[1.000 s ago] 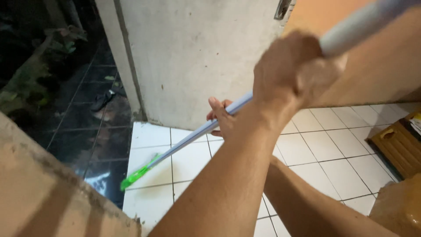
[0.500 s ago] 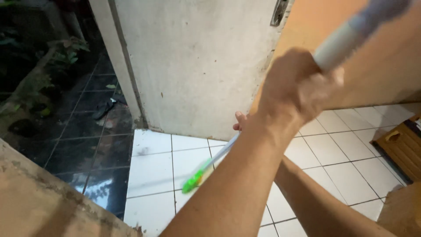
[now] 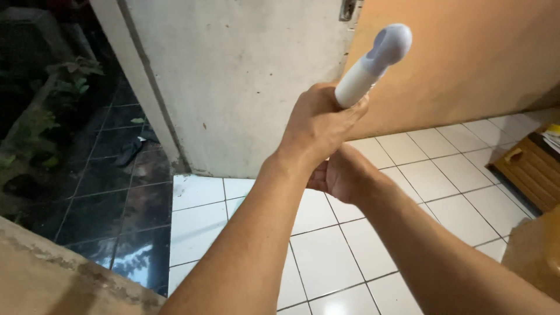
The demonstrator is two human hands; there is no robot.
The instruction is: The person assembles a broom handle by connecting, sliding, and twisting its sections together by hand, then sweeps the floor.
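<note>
My left hand (image 3: 318, 125) is closed around the upper end of a long pole (image 3: 364, 70), whose white top section ends in a rounded pale grey cap. The pole leans up and to the right. My right hand (image 3: 344, 175) sits just below and behind the left, with its fingers curled where the pole passes. My arms hide the rest of the pole and its lower end. Both hands are above the white tiled floor (image 3: 326, 245), in front of a pale grey door (image 3: 233, 87).
An orange wall (image 3: 466, 64) runs to the right. A wooden box (image 3: 525, 172) stands at the right edge. Left of the door lie a dark wet tiled floor (image 3: 105, 192), a sandal (image 3: 125, 153) and plants (image 3: 35, 116). A concrete ledge (image 3: 52, 274) fills the bottom left.
The pole has swung from a low slant to nearly upright and drawn back towards me. Its green lower end has gone out of sight behind my arms. My hands are now close together.
</note>
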